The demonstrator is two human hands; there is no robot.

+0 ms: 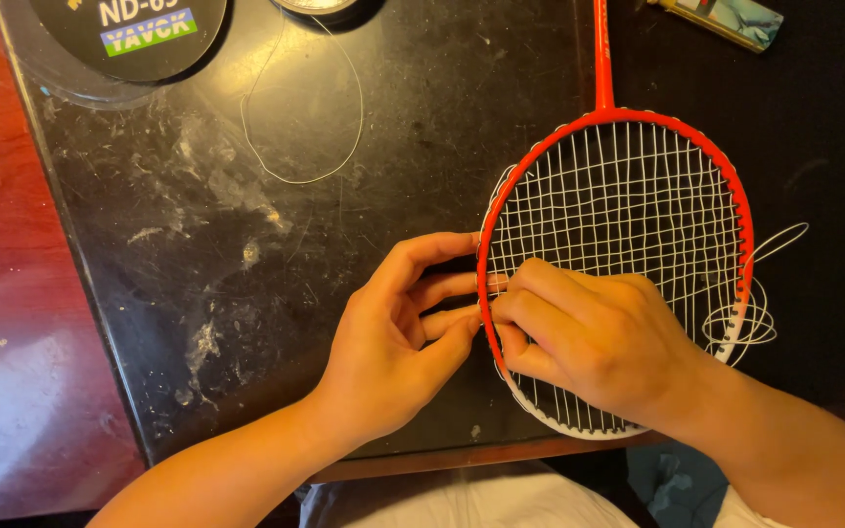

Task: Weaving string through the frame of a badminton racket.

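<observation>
**Inspector:** Along the left edge, a red-brown surface [12,244] borders the scuffed black tabletop [207,235]. At top left lies a round black disc with a printed label under a clear rim [129,29]. Just right of it, a loose loop of thin white string [310,117] rests flat on the top.

**Clerk:** And the hands?

**Inspector:** Left hand [383,352] sits outside the frame, fingers [442,288] spread and slightly curled, tips meeting the left rim of the orange-red badminton racket with white strings [628,196]. It grips nothing fully; the fingers stand apart, touching the rim.

**Clerk:** Right hand?

**Inspector:** Right hand [599,342] lies over the lower string bed, fingers bunched together at the left rim. It appears pinched on a string there, though the contact is hidden.

**Clerk:** Racket position?

**Inspector:** Flat on the tabletop, head toward the person, shaft running to the top edge. Coiled white string [750,318] trails off its right rim. A small flat packet [726,18] lies at top right.
</observation>
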